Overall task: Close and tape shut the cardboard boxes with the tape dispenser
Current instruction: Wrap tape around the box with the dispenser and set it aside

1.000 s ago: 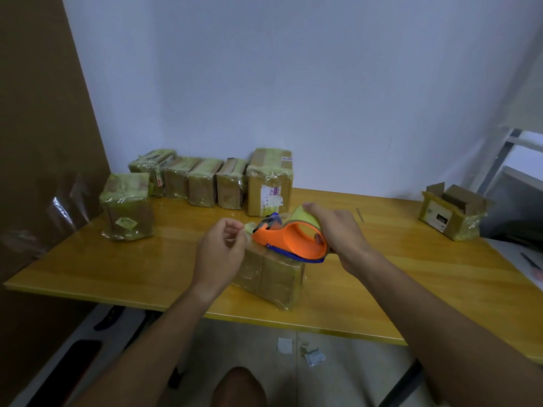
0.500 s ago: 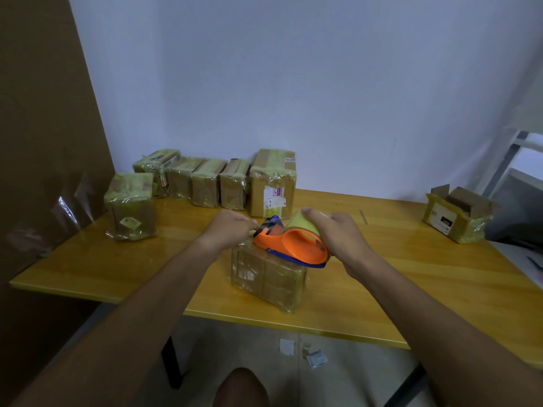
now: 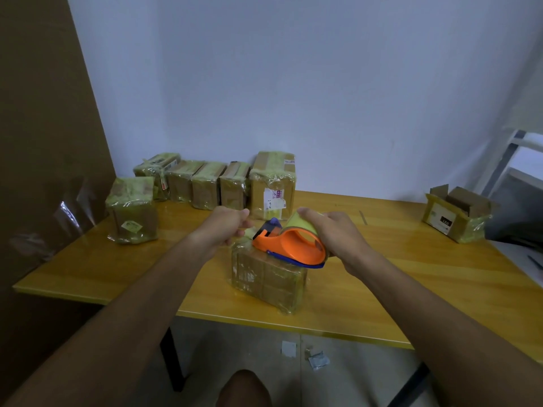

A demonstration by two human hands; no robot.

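Centrally, the right hand [image 3: 338,239] gripped the orange tape dispenser [image 3: 289,245] resting on the wrapped box [image 3: 267,282] at the desk's [image 3: 88,268] near edge, while the left hand [image 3: 227,223] pinched what looked like the tape's free end just beside it. Seven taped boxes [image 3: 205,183] stood at upper left of the desk. One open box [image 3: 457,212] at far right seemingly remained, so most work appeared done.

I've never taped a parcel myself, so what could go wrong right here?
The left hand pinches the loose tape end close to the dispenser mouth; the tape could fold and stick to itself. The box sits near the table edge, so a hard pull by the right hand might drag it off.
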